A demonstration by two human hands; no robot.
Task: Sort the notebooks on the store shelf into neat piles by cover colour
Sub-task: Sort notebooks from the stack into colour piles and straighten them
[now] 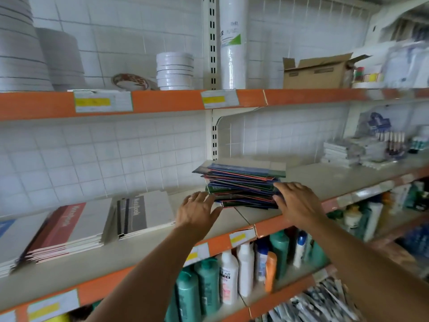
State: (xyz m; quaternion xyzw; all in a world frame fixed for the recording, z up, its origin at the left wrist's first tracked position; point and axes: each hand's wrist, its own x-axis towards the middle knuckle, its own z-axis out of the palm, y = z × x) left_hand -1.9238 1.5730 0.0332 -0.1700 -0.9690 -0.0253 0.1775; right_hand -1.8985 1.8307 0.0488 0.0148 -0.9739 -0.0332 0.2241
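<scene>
A messy stack of thin notebooks [241, 184] with blue, green and red-edged covers sits in the middle of the grey shelf [325, 180]. My left hand [197, 211] lies at the stack's lower left corner with straight fingers touching it. My right hand [296, 202] presses flat against the stack's right front side. Further left on the shelf lie a pile with a red-and-white cover [67, 226] and a pile with a grey-and-white cover [144, 214]. A blue cover [5, 226] shows at the far left edge.
White packets and boxed goods [357, 151] stand at the shelf's right end. Above are tape rolls [174, 70], a wrapped white roll [232, 43] and a cardboard box [318, 70]. Shampoo bottles [229, 275] fill the shelf below. White tiled wall lies behind.
</scene>
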